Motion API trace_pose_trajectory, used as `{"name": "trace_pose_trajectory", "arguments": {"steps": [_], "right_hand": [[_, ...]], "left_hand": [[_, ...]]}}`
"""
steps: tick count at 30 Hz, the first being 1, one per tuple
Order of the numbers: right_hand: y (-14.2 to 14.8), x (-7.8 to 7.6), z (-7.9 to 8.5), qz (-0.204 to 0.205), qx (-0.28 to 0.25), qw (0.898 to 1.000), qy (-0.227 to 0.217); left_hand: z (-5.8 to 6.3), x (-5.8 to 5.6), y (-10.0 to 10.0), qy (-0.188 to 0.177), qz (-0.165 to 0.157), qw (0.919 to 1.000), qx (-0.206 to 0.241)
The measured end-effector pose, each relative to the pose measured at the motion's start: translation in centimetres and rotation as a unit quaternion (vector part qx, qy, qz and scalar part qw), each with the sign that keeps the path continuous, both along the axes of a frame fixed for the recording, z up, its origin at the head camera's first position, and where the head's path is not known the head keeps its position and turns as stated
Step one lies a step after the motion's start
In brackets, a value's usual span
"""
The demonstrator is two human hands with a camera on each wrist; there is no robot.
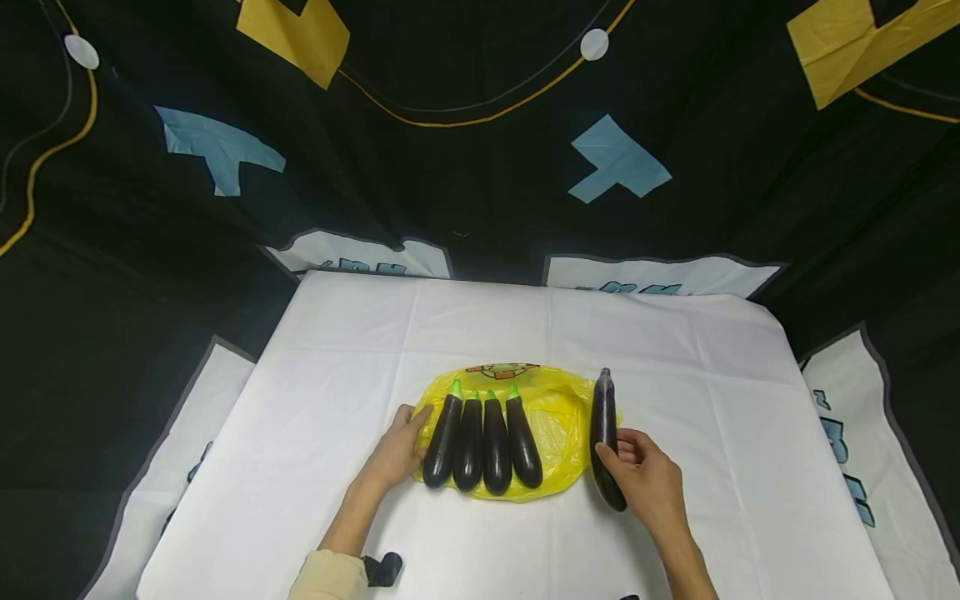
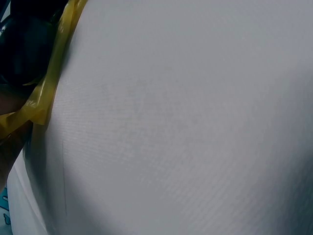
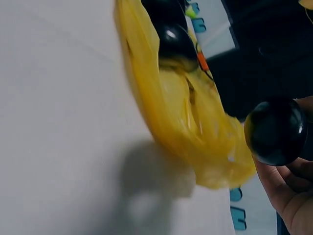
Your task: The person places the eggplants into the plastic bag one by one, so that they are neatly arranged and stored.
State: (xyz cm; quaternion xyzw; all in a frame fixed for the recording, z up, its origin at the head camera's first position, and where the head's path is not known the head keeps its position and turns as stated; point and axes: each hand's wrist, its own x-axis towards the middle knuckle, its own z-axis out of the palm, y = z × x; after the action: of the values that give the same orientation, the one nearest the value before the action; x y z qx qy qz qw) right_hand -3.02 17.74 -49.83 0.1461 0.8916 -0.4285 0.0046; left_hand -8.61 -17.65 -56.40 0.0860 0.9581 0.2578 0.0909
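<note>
Four dark eggplants with green stem ends lie side by side on a flattened yellow plastic bag; the leftmost eggplant is beside my left hand. That hand pinches the bag's left edge, the yellow film passing between its digits in the left wrist view. My right hand holds another eggplant by its side, thumb on top and fingers around the right. This one points stem away, over the bag's right edge. Its rounded bottom shows in the right wrist view, raised above the cloth.
A white cloth covers the table. Near the left sleeve sits a small black object. Behind the table hangs a black curtain with blue and yellow shapes.
</note>
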Motion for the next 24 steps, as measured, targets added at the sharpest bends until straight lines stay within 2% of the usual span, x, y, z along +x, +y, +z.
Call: {"name": "trace_pose_trajectory", "arguments": {"steps": [6,12,19,24], "right_hand": [[-1.9,-0.3,-1.0,0.042,0.001,0.999,0.028],[-3.9,-1.6,-2.8,0.069,0.013,0.997,0.041],[-5.3,-3.0,-4.1,0.095,0.023,0.995,0.037],[-5.8,-3.4,-4.6,0.098,0.039,0.994,0.032]], "left_hand": [[-0.1,0.0,0.0,0.0,0.002,1.0,0.001],[-0.1,0.0,0.0,0.001,0.004,1.0,0.0],[-0.2,0.0,0.0,-0.005,0.007,1.0,0.002],[-0.2,0.0,0.0,-0.003,0.005,1.0,0.002]]}}
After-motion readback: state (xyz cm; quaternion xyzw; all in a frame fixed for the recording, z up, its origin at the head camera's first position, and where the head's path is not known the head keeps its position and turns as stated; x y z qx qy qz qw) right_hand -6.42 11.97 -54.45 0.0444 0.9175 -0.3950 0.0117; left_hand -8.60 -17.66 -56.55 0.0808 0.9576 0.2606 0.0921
